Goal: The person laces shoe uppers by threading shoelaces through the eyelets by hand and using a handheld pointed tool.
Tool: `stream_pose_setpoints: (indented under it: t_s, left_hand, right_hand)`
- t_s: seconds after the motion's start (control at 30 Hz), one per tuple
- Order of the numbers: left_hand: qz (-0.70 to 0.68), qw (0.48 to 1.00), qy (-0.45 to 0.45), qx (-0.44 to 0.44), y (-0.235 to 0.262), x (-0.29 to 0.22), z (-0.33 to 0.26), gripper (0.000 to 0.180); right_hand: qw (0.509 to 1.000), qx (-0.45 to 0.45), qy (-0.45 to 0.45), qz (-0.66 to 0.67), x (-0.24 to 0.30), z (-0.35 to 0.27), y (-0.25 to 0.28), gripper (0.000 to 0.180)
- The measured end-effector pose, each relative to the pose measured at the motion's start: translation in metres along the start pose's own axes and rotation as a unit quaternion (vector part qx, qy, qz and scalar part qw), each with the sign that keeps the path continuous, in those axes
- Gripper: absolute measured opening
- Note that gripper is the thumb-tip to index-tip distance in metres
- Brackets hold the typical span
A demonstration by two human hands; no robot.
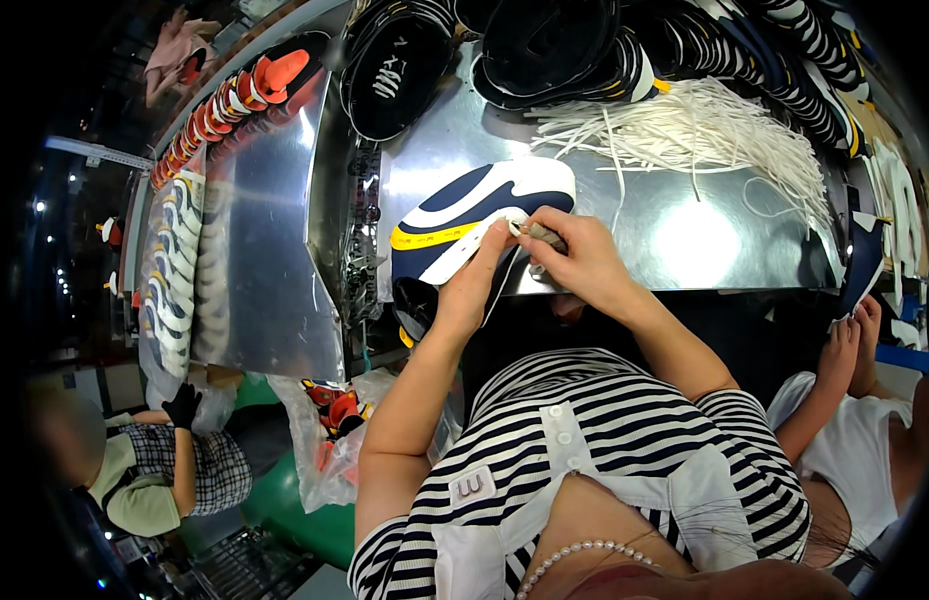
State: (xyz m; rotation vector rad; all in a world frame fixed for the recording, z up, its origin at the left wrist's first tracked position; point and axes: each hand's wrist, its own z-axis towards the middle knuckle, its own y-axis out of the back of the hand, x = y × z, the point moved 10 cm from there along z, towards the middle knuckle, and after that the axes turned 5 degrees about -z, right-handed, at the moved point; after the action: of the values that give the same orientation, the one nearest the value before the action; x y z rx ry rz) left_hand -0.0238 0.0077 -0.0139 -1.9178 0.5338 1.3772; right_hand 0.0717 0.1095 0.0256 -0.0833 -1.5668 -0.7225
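Observation:
A shoe upper [454, 208] in navy, white and yellow lies on the metal table's near edge. My left hand [472, 280] is closed on its white eyelet strip, fingers near the edge. My right hand [582, 258] is bent in a pinch at the same strip, close to my left fingertips. Between the right fingers shows a short greyish-beige piece [547, 236], perhaps a tool handle or wrapping; its kind is unclear. A white lace [501, 282] hangs from the upper below the hands. The exact point where the right fingertips meet the strip is partly hidden.
A heap of white laces [694, 140] lies at the back right of the metal table [674, 235]. Stacked black-lined uppers [399, 75] stand along the back. Orange uppers [234, 105] line the left table. Co-workers sit at left [169, 460] and right [854, 430].

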Motion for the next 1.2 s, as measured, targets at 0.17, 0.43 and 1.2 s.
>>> stream_pose_setpoints:
  t_s: [0.17, 0.43, 1.2]
  left_hand:
    - [0.052, 0.998, -0.023, -0.011, 0.005, -0.008, 0.006, 0.029]
    - [0.062, 0.997, -0.043, -0.008, 0.006, -0.006, 0.016, 0.024]
    - [0.045, 0.994, 0.095, -0.019, 0.003, 0.026, 0.052, 0.033]
  right_hand:
    - [0.998, -0.026, 0.022, 0.046, 0.002, -0.003, 0.011, 0.032]
    - [0.999, -0.024, 0.034, -0.016, -0.002, 0.011, 0.014, 0.019]
    - [0.995, -0.033, -0.033, 0.09, -0.044, 0.059, 0.089, 0.053]
